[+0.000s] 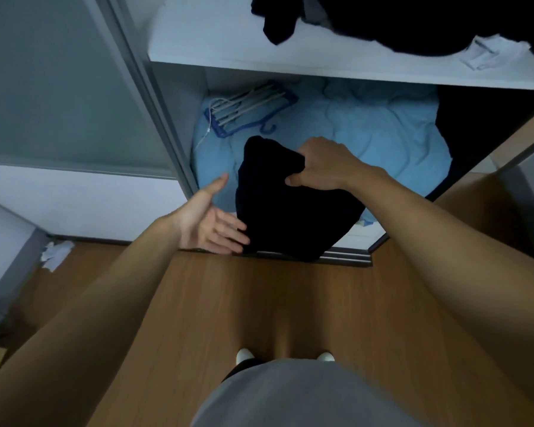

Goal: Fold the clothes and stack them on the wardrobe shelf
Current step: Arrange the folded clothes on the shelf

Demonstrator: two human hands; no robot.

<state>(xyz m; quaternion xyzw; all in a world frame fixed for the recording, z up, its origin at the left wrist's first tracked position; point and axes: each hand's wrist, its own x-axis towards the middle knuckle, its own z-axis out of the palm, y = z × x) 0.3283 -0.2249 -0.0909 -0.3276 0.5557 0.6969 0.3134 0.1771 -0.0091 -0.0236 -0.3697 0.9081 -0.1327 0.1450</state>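
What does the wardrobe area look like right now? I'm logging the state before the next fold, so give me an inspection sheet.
Surface: white wardrobe shelf, partly bare at its left.
Job's things: dark garment held over the light blue bedding; dark clothes pile on the shelf, unfolded.
Clutter: blue hangers on the bedding; white cloth on the shelf; crumpled paper on the wooden floor.
Grippers: right hand pinches the garment's top edge; left hand open, fingers flat against the garment's lower left side.
Cables: thin white cord beside the hangers.
Surroundings: grey sliding door at left.
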